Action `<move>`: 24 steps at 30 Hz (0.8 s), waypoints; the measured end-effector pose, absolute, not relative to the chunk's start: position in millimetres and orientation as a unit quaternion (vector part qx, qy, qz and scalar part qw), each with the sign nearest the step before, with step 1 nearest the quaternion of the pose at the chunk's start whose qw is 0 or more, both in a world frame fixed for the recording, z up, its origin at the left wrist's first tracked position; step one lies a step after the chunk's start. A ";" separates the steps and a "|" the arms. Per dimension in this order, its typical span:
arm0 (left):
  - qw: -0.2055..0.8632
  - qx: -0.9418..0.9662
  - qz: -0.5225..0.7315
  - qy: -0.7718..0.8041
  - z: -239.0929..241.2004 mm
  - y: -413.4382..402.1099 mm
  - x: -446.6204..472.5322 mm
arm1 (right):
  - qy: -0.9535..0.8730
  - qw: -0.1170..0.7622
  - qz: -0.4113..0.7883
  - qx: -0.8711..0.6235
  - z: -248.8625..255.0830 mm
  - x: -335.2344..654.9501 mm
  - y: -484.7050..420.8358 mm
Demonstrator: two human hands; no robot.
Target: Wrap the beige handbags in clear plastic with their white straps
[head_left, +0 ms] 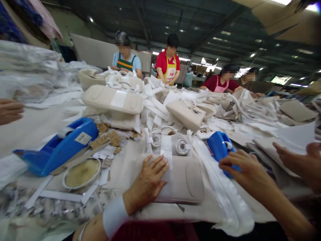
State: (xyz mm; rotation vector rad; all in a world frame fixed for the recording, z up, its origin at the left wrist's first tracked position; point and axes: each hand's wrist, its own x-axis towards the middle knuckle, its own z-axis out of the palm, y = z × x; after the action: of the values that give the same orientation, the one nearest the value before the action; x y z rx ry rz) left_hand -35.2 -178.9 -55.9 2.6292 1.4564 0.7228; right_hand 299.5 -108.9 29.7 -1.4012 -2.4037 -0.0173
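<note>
My left hand (150, 177) lies flat with its fingers spread on a beige bag (185, 180). A white wrapping strip (166, 147) runs over the middle of the bag, beside that hand. Two coiled white cords (156, 139) rest at the bag's far edge. My right hand (240, 165) is at a blue tape dispenser (218, 145) on the right, its fingers bent and pinched together. Whatever is between those fingertips is too small to make out. Long white plastic sleeves (223, 190) lie between the bag and my right hand.
A second blue dispenser (60, 144) and a bowl of yellowish paste (82, 172) stand left, near brown tags (114, 138). Finished-looking bags (112, 98) pile up behind. Co-workers (168, 63) stand across the table. Another person's hand (301, 160) is beside white paper at right; another hand (10, 110) shows left.
</note>
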 end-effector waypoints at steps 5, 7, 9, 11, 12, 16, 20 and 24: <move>0.025 0.848 0.236 0.473 -53.4 -182.1 -35.1 | -0.973 0.064 -0.016 -0.221 72.7 175.4 -78.4; 0.013 0.846 0.243 0.474 -53.4 -182.1 -35.5 | -0.987 0.011 -0.027 -0.158 70.5 148.5 -64.8; 0.004 0.842 0.254 0.475 -53.8 -181.9 -35.7 | -0.991 -0.030 -0.041 -0.120 64.3 132.3 -54.3; 0.001 0.839 0.260 0.478 -54.0 -181.7 -35.7 | -0.992 -0.055 -0.059 -0.096 57.9 122.9 -46.6; 0.001 0.837 0.260 0.480 -53.9 -181.7 -35.5 | -0.992 -0.060 -0.068 -0.089 55.1 119.8 -43.6; 0.007 0.840 0.243 0.485 -51.1 -181.6 -34.8 | -0.991 -0.065 -0.087 -0.080 45.8 113.3 -35.0; 0.023 0.850 0.216 0.480 -48.2 -180.4 -34.8 | -0.991 -0.057 -0.092 -0.074 38.8 111.6 -31.8; 0.030 0.851 0.226 0.472 -48.7 -179.5 -35.0 | -0.991 -0.055 -0.099 -0.077 32.7 111.7 -29.6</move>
State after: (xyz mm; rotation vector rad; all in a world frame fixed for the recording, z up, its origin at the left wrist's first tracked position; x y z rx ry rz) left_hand -35.0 -179.5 -48.7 2.6246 1.4562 0.6976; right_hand 111.7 -29.6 32.7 -0.2494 -3.2264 -0.3228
